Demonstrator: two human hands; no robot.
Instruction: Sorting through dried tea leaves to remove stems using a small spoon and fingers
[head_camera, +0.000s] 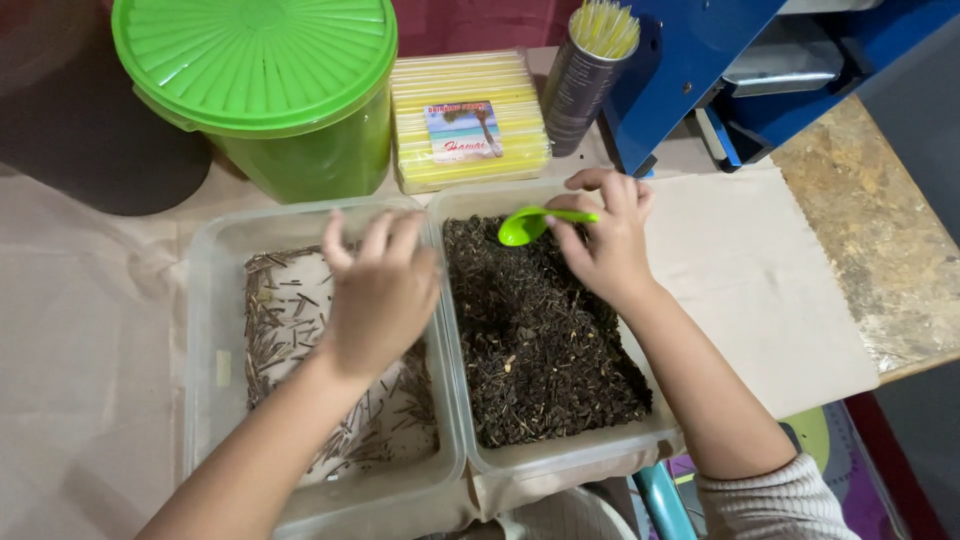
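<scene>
Green plastic spoon (535, 222): lying with its long axis close to horizontal across the view, bowl pointing toward the person's left and tilting slightly downward, handle running rightward into the right hand (605, 240); it is hovering over the far end of the right-hand clear tub (560, 455), which is holding dark crumbled leaf matter (545, 340). The right hand is pinching the handle between thumb and fingertips, the end of the handle being hidden inside the grip. Left hand (380, 290): hanging palm-down over the left-hand clear tub (215, 330), fingers loosely curled and close together; whether it is gripping anything cannot be told, since its back is covering the fingertips. That tub is holding thin brown sticks (275, 320) scattered over a pale bottom, many of them lying hidden under the hand and forearm. The two tubs are standing side by side, walls touching, on a beige sheet (90, 330). Beyond them are standing a green lidded bucket (265, 90), a flat pack of yellow straws (470, 120) and a dark tube of straws (590, 75); a blue machine (700, 60) is being cut off by the top edge
</scene>
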